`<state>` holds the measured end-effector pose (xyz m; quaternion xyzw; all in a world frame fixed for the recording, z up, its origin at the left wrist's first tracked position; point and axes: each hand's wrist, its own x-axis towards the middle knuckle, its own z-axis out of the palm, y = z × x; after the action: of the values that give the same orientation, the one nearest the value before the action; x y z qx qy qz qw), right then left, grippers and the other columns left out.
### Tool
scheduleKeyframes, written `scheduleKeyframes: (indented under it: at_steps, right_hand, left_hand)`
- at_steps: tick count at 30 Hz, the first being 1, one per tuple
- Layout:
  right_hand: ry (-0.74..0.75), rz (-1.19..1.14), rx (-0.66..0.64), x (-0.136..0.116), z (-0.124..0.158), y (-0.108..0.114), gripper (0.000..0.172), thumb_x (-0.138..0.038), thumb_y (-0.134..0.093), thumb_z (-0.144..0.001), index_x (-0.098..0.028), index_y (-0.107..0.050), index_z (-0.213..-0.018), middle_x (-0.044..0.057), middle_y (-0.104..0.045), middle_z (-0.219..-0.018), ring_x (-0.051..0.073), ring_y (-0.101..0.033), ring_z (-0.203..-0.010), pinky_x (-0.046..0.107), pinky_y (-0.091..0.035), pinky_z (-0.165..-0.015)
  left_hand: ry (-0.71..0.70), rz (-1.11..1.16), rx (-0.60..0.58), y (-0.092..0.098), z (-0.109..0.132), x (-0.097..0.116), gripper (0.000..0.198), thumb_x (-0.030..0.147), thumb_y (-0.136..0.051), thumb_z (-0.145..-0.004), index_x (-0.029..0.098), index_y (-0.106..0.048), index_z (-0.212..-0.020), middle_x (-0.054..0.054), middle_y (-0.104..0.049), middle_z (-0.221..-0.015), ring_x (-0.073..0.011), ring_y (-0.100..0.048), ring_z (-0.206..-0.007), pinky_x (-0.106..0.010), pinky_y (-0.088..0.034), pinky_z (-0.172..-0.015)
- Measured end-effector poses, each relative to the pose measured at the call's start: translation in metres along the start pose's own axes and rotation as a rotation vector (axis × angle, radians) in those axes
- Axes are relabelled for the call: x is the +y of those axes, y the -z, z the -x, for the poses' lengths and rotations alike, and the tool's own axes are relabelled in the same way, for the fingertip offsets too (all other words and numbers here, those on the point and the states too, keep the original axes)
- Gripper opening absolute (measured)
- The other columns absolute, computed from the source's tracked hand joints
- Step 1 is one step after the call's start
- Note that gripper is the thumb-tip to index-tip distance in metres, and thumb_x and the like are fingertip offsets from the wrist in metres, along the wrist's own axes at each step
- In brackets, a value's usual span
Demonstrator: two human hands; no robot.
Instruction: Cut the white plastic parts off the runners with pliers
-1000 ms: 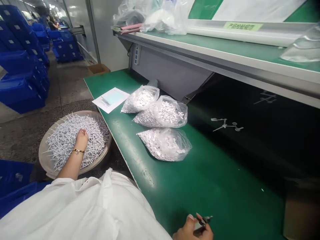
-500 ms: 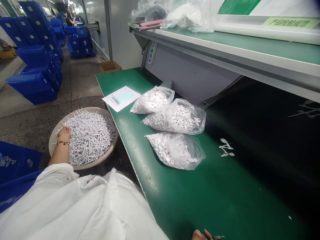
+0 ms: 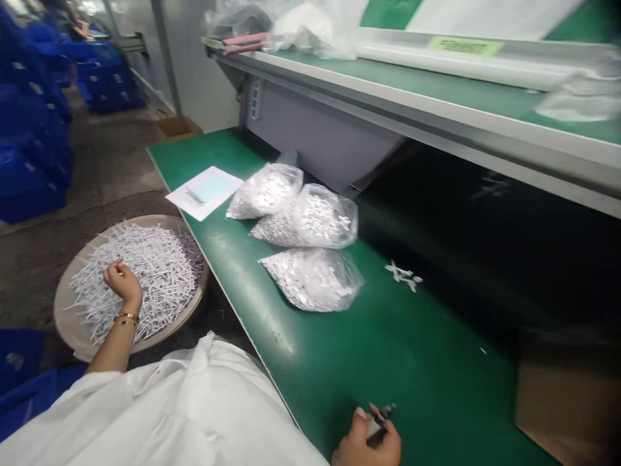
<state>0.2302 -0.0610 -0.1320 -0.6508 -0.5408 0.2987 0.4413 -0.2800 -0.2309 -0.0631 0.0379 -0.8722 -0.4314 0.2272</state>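
White sticks (image 3: pixel 165 272) are filling a round beige tub (image 3: pixel 65 307), standing beside and lower than the green surface (image 3: pixel 412 362); the left hand (image 3: pixel 122 281) is hanging over the pile, fingers curling, a white bit showing at the fingertips; can't tell if it's gripping that or touching the sticks; a gold bracelet (image 3: pixel 127 317) is circling that wrist; the right hand (image 3: pixel 371 433) is grasping a small dark hand tool (image 3: pixel 378 432) at the surface's near edge, blurred, type unclear; three clear bags of white parts (image 3: pixel 310 281) are lying mid-surface, two touching; a white branched piece (image 3: pixel 403 275) is lying to their right; a white sheet (image 3: pixel 204 206) is lying to their left, carrying a pale blue slip (image 3: pixel 212 186); a shelf (image 3: pixel 436 90) is running above; blue crates (image 3: pixel 29 168) are standing far left.
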Motion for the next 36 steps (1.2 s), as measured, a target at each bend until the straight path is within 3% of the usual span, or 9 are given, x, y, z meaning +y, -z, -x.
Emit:
scheduleKeyframes:
  at_steps: [1, 3, 7, 11, 15, 19, 26, 31, 36]
  right_hand:
    - [-0.027, 0.064, 0.109, -0.004, 0.001, -0.002, 0.044, -0.049, -0.061, -0.076, -0.017, -0.059, -0.106, 0.008, -0.061, -0.090, 0.022, -0.056, -0.077, 0.034, -0.044, -0.066]
    - [-0.013, 0.082, 0.129, -0.013, 0.002, -0.005, 0.044, -0.052, -0.058, -0.076, -0.016, -0.060, -0.102, 0.009, -0.062, -0.095, 0.023, -0.057, -0.084, 0.035, -0.044, -0.073]
    - [0.029, 0.095, 0.153, -0.025, 0.002, -0.010, 0.039, -0.049, -0.052, -0.080, -0.016, -0.060, -0.099, 0.009, -0.061, -0.094, 0.022, -0.057, -0.086, 0.036, -0.044, -0.077]
    - [0.123, 0.147, 0.110, -0.032, 0.003, -0.013, 0.032, -0.041, -0.051, -0.081, -0.017, -0.060, -0.100, 0.005, -0.059, -0.086, 0.018, -0.055, -0.074, 0.031, -0.045, -0.069]
    - [0.176, 0.146, 0.093, -0.036, 0.014, -0.012, 0.026, -0.035, -0.051, -0.082, -0.018, -0.060, -0.101, 0.004, -0.058, -0.085, 0.016, -0.054, -0.070, 0.029, -0.046, -0.065]
    - [0.205, 0.159, 0.101, -0.038, 0.028, -0.009, 0.021, -0.026, -0.051, -0.082, -0.019, -0.060, -0.100, 0.004, -0.060, -0.089, 0.016, -0.056, -0.075, 0.029, -0.047, -0.068]
    - [0.203, 0.308, 0.044, -0.049, 0.024, -0.008, 0.025, -0.016, -0.055, -0.074, -0.021, -0.061, -0.097, 0.003, -0.061, -0.088, 0.019, -0.057, -0.082, 0.031, -0.044, -0.073]
    - [0.193, 0.383, 0.023, -0.054, 0.020, -0.007, 0.028, -0.014, -0.055, -0.072, -0.023, -0.061, -0.097, 0.003, -0.061, -0.089, 0.021, -0.056, -0.083, 0.032, -0.042, -0.073]
    - [0.183, 0.397, 0.031, -0.056, 0.018, -0.006, 0.028, -0.015, -0.056, -0.072, -0.024, -0.061, -0.098, 0.002, -0.061, -0.089, 0.020, -0.057, -0.083, 0.032, -0.042, -0.073]
  left_hand:
    - [-0.104, 0.033, -0.090, -0.010, 0.017, 0.016, 0.022, 0.013, -0.042, -0.090, 0.009, -0.061, -0.102, -0.007, -0.059, -0.092, -0.0206, -0.055, -0.096, -0.039, -0.043, -0.092]
    - [-0.418, 0.152, -0.326, -0.029, 0.057, 0.053, 0.025, 0.017, -0.042, -0.092, 0.012, -0.061, -0.107, -0.003, -0.062, -0.083, -0.0181, -0.058, -0.084, -0.035, -0.047, -0.084]
    - [-1.456, 0.597, -0.781, -0.046, 0.146, 0.136, 0.034, 0.012, -0.038, -0.094, 0.021, -0.055, -0.122, -0.002, -0.067, -0.082, -0.0142, -0.061, -0.077, -0.029, -0.052, -0.074]
    - [-1.952, 0.773, -1.072, -0.047, 0.217, 0.202, 0.045, 0.009, -0.042, -0.093, 0.023, -0.043, -0.136, -0.003, -0.070, -0.099, -0.0130, -0.065, -0.088, -0.027, -0.054, -0.081]
    - [-1.949, 0.843, -1.162, -0.065, 0.270, 0.248, 0.049, 0.006, -0.038, -0.092, 0.019, -0.040, -0.139, -0.007, -0.067, -0.113, -0.0162, -0.064, -0.100, -0.031, -0.054, -0.087]
    - [-1.760, 0.413, -1.328, -0.104, 0.327, 0.305, 0.044, 0.009, -0.038, -0.092, 0.015, -0.047, -0.135, -0.014, -0.062, -0.121, -0.0200, -0.061, -0.108, -0.031, -0.049, -0.094]
    - [-1.594, -0.063, -1.243, -0.159, 0.414, 0.404, 0.026, 0.014, -0.058, -0.084, -0.004, -0.060, -0.103, -0.032, -0.060, -0.105, -0.0340, -0.061, -0.102, -0.044, -0.050, -0.082]
    - [-1.698, -0.187, -1.259, -0.178, 0.431, 0.427, 0.022, 0.025, -0.058, -0.089, 0.008, -0.061, -0.102, -0.013, -0.065, -0.099, -0.0202, -0.064, -0.090, -0.036, -0.053, -0.077]
    - [-1.985, -0.146, -1.319, -0.162, 0.437, 0.407, 0.023, 0.030, -0.055, -0.091, 0.011, -0.060, -0.104, -0.005, -0.063, -0.101, -0.0156, -0.063, -0.087, -0.034, -0.053, -0.078]
